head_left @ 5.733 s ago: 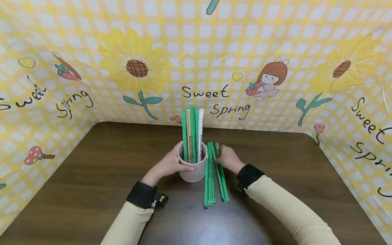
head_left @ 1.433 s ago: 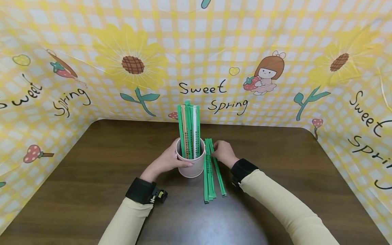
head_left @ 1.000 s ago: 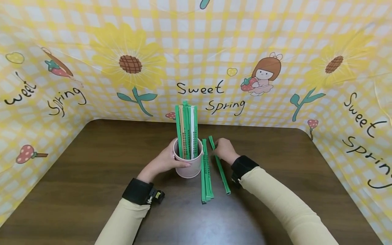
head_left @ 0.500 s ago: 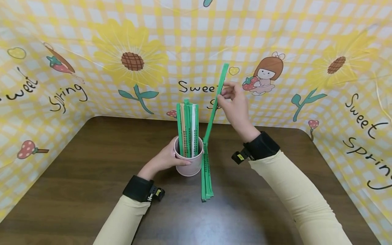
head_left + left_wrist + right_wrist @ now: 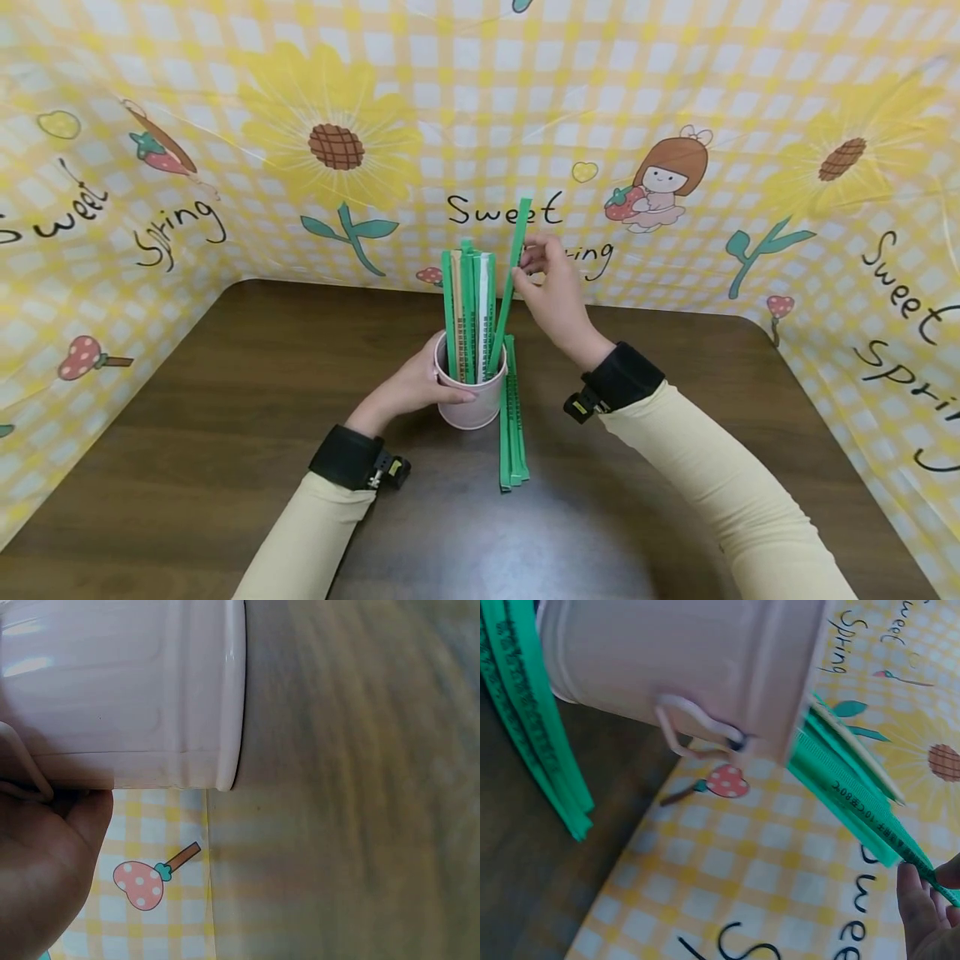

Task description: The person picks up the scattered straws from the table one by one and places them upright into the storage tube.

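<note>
A small pink metal bucket (image 5: 468, 410) stands upright on the table, filled with several long wrapped straws (image 5: 470, 317), mostly green with one tan and one white. My left hand (image 5: 408, 383) grips the bucket's left side, thumb across the front; in the left wrist view the bucket wall (image 5: 112, 682) fills the upper left. Between thumb and fingers, my right hand (image 5: 558, 304) pinches a green wrapped straw (image 5: 519, 242) near its top. That straw leans right, its lower end inside the bucket's mouth. Printed lettering shows on it in the right wrist view.
Right beside the bucket lie several loose green wrapped straws (image 5: 513, 433) on the dark wooden table (image 5: 262, 433). A yellow checked cloth (image 5: 480, 100) with printed flowers rises behind the table and at both sides. The bucket's wire handle (image 5: 682, 727) hangs down.
One green straw went into the bucket earlier. My right hand then picked another off the table, lifted it upright and brought it left, lowering its end into the bucket. My left hand keeps its grip.
</note>
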`<state>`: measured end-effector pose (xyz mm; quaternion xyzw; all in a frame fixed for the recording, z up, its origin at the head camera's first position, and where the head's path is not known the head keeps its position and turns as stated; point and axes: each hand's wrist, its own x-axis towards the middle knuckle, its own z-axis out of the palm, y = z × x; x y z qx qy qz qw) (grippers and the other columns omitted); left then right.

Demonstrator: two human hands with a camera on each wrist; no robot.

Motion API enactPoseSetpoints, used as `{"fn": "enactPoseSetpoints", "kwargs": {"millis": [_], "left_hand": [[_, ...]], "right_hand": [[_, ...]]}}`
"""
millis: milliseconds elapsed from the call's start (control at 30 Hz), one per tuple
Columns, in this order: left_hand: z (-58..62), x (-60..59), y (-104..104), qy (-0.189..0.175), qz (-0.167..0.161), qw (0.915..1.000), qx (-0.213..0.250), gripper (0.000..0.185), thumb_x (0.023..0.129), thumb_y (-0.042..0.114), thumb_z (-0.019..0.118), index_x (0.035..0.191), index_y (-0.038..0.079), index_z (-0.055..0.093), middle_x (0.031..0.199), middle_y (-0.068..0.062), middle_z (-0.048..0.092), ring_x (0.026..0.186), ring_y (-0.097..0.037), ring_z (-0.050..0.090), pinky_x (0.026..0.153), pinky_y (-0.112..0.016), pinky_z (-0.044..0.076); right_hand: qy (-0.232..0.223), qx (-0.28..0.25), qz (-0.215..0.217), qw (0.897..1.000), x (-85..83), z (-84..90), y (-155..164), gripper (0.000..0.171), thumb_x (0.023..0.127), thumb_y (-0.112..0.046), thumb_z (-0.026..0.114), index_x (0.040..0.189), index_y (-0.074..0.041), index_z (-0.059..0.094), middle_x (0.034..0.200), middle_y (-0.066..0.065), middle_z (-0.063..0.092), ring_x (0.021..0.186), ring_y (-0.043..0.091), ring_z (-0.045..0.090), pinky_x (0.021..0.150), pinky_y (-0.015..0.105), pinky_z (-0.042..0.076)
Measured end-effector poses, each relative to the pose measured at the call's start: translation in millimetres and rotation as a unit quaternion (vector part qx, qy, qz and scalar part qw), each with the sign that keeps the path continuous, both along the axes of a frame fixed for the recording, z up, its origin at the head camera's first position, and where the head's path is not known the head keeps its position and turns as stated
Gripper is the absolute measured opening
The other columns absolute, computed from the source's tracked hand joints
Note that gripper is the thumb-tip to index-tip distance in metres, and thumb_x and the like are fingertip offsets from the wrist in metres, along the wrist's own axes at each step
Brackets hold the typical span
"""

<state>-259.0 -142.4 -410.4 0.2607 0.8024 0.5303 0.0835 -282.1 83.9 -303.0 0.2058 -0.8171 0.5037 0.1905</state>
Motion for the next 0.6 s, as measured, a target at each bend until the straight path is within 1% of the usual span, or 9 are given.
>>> {"fn": "enactPoseSetpoints", "kwargs": {"millis": [233,367,467,600], "left_hand": [[-0.5,-0.4,1,0.002,-0.001,1.0,0.0,0.104,0.079,0.021,0.089,0.156,0.002,0.023,0.151,-0.023,0.043,0.135,-0.037,0.05,0.114,-0.053,0.041],[0.5,0.3,1,-0.005,-0.003,1.0,0.008,0.103,0.079,0.019,0.089,0.157,0.002,0.023,0.153,-0.023,0.042,0.136,-0.038,0.049,0.115,-0.055,0.039],[1.1,0.7,1,-0.01,-0.005,0.9999,0.009,0.102,0.08,0.017,0.088,0.157,0.002,0.023,0.153,-0.023,0.042,0.136,-0.038,0.049,0.115,-0.054,0.039],[1.4,0.8,1,-0.008,-0.007,0.9999,0.007,0.102,0.08,0.017,0.088,0.157,0.003,0.022,0.152,-0.023,0.043,0.135,-0.038,0.05,0.114,-0.053,0.041]], "right_hand": [[-0.019,0.003,0.008,1.0,1.5,-20.1,-4,0.038,0.096,0.004,0.059,0.133,0.009,0.049,0.108,0.026,0.059,0.1,0.04,0.064,0.088,0.047,0.055],[-0.023,0.013,0.014,1.0,2.8,-30.0,-7,0.038,0.096,0.003,0.057,0.133,0.008,0.048,0.108,0.024,0.059,0.099,0.038,0.065,0.084,0.041,0.055],[-0.027,0.022,0.024,0.999,4.3,-36.2,-9,0.037,0.096,0.004,0.057,0.133,0.008,0.049,0.108,0.024,0.06,0.099,0.037,0.065,0.086,0.039,0.054],[-0.033,0.041,0.034,0.998,6.3,-42.8,-12,0.037,0.096,0.004,0.059,0.132,0.009,0.05,0.109,0.025,0.061,0.102,0.038,0.065,0.09,0.043,0.053]]}}
